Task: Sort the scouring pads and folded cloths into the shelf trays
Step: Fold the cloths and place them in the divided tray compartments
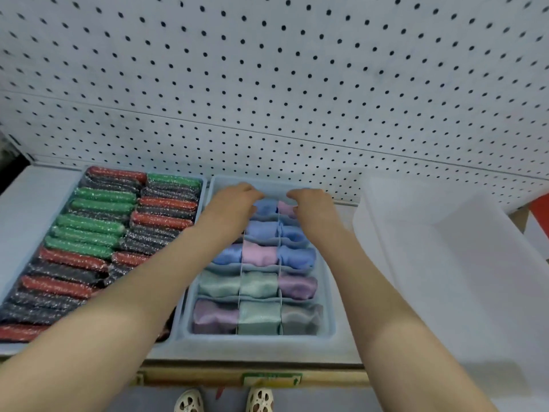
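we reach over the shelf (17, 209) with both arms, working at the far row of the divided cloth tray (258, 340). by our judgement the cloth sorting is nearly done: the left hand (234, 203) and right hand (312, 206) curl their fingers at the back compartments, seemingly tucking a blue folded cloth (266, 208) and a pink folded cloth (285, 210) into place, though we cannot tell how firm either grip is. next we would need to press those down level, then withdraw. beside it on the left, the scouring pad tray (205, 185) is packed with green, red and dark pads in two columns, roughly two dozen. an empty white bin (445, 263) sits right. we count five visible cloth rows, about fourteen cloths.
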The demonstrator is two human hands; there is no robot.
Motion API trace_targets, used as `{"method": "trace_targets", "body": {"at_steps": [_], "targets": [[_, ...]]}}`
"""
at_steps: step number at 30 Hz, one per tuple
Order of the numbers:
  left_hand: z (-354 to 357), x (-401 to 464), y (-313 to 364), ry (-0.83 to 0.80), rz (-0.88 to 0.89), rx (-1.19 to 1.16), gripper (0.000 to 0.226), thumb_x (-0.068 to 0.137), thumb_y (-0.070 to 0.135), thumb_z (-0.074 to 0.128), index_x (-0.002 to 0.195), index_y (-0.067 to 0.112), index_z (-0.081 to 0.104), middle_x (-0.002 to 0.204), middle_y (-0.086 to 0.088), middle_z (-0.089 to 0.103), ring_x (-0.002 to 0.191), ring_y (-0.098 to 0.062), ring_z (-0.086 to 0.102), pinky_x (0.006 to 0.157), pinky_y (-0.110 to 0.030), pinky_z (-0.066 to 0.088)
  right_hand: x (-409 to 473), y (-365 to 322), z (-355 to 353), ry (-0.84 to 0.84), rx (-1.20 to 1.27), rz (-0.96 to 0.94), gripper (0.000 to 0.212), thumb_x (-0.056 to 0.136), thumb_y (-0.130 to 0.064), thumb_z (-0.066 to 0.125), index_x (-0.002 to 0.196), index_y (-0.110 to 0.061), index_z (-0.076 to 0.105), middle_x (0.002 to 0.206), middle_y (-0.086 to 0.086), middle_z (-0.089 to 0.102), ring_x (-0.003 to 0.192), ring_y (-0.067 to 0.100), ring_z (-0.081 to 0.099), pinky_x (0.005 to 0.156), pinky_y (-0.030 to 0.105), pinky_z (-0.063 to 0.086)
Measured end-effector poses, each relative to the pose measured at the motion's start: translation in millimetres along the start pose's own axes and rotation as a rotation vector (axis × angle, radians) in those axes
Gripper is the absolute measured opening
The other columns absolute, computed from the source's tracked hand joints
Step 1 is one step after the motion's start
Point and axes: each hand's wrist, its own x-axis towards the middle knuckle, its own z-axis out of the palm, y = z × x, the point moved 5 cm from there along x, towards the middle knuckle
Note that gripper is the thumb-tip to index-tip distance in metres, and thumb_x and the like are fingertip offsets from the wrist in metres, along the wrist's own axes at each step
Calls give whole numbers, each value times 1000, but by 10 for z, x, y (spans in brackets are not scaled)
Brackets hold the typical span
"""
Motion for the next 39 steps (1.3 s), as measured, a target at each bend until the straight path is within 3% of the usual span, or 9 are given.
{"method": "trace_targets", "body": {"at_steps": [3, 8, 13, 19, 22, 26, 28, 31, 39], "targets": [[127, 366, -51, -93, -20, 92, 33, 97, 13, 53, 129, 12, 60, 128, -13, 60, 117, -32, 55, 94, -40, 45, 206, -89, 131, -5, -148, -53, 25, 86, 1, 53, 103, -13, 66, 107, 12, 66, 104, 32, 62, 71, 31, 41], [236, 499, -51, -147, -24, 191, 6, 87, 22, 59, 82, 22, 57, 84, -6, 61, 86, -31, 61, 67, -32, 42, 313, -49, 225, 6, -181, -88, 24, 91, -8, 48, 104, -16, 67, 110, 12, 66, 106, 34, 62, 75, 32, 41], [239, 495, -17, -108, -57, 108, 12, 86, 19, 59, 94, 22, 68, 90, -8, 67, 88, -31, 61, 66, -30, 40, 376, -9, 219, -25, -148, -79, 21, 94, -16, 51, 106, -17, 67, 107, 12, 67, 103, 33, 62, 76, 32, 43], [-15, 283, -182, 34, 32, -20, 31, 89, 20, 68, 119, 18, 68, 115, -6, 68, 110, -29, 60, 91, -39, 46, 323, 51, 115, 123, 28, -81, 35, 86, -16, 62, 119, -29, 67, 105, 8, 70, 102, 33, 63, 80, 34, 47], [-17, 244, -246, -62, 34, 171, 28, 91, 23, 62, 118, 18, 66, 113, -4, 65, 107, -29, 59, 88, -41, 48, 338, -154, 159, 153, 23, -142, 27, 89, -26, 60, 114, -30, 67, 103, 8, 69, 101, 30, 62, 77, 33, 42], [35, 304, -264, -155, -10, 362, 19, 88, 9, 54, 101, 18, 63, 99, -7, 63, 100, -31, 61, 73, -34, 46, 378, -257, 190, 209, -78, -193, 12, 90, -36, 58, 91, -26, 64, 93, 5, 67, 99, 25, 58, 74, 31, 22], [51, 323, -286, -189, -32, 408, 18, 86, 5, 52, 95, 17, 63, 91, -9, 61, 96, -32, 61, 67, -32, 39, 393, -262, 259, 207, -65, -222, 18, 91, -38, 57, 98, -24, 67, 95, 4, 66, 104, 23, 55, 77, 31, 26], [65, 355, -253, -199, -57, 503, 20, 88, 6, 53, 100, 15, 65, 102, -9, 66, 100, -32, 63, 68, -31, 37, 417, -285, 341, 140, -27, -212, 26, 95, -41, 53, 109, -24, 67, 110, 5, 60, 110, 26, 52, 88, 32, 38], [126, 384, -98, -91, -74, 431, 21, 87, 5, 55, 102, 15, 66, 105, -5, 64, 103, -29, 61, 66, -31, 37, 308, -132, 294, 93, 36, -98, 22, 92, -38, 60, 105, -23, 70, 104, 12, 65, 101, 32, 60, 75, 32, 39]]}}
